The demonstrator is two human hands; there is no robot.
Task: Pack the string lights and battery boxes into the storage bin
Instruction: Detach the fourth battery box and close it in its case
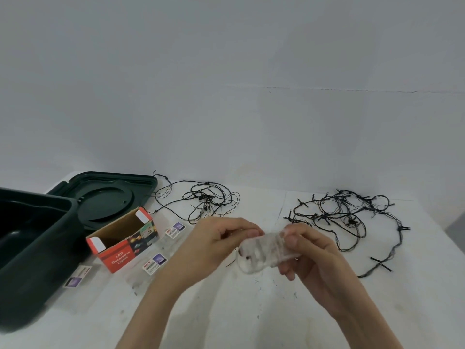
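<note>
Containers first. Dark green storage bin (pixel 32 248) stands at the table's left, open-topped and partly cut off by the frame. Its inside is in shadow, so contents cannot be told. Its lid (pixel 108 195) lies flat on the table (pixel 226 311) behind it, underside up. Just right of the bin sits a red cardboard box (pixel 123 244) printed "LED Decorative Lights", flaps open and brown inner wall showing; I can make out nothing in it.

Hands: both are raised a little above the tabletop, holding 1 clear battery box (pixel 266 253) between them. The left hand (pixel 211 245) pinches its upper left end with thumb and fingertips. The right hand (pixel 309 250) has its fingers curled round the right end, thumb on top.

String lights — 2 loose dark tangles, both on the table and outside the bin. 1 tangle (pixel 206 200) lies beyond the left hand, a strand reaching the lid's corner. The larger tangle (pixel 347 215) spreads beyond the right hand and trails down the right side.

3 small labelled packets lie flat around the red box: 1 behind it (pixel 175 230), 1 in front (pixel 154 263), 1 beside the bin (pixel 77 275).

Edges: the table's far edge meets a plain grey wall (pixel 226 96); its right edge drops away near the larger tangle. White tabletop flecked with dark marks lies under the forearms — well apart from both tangles.
</note>
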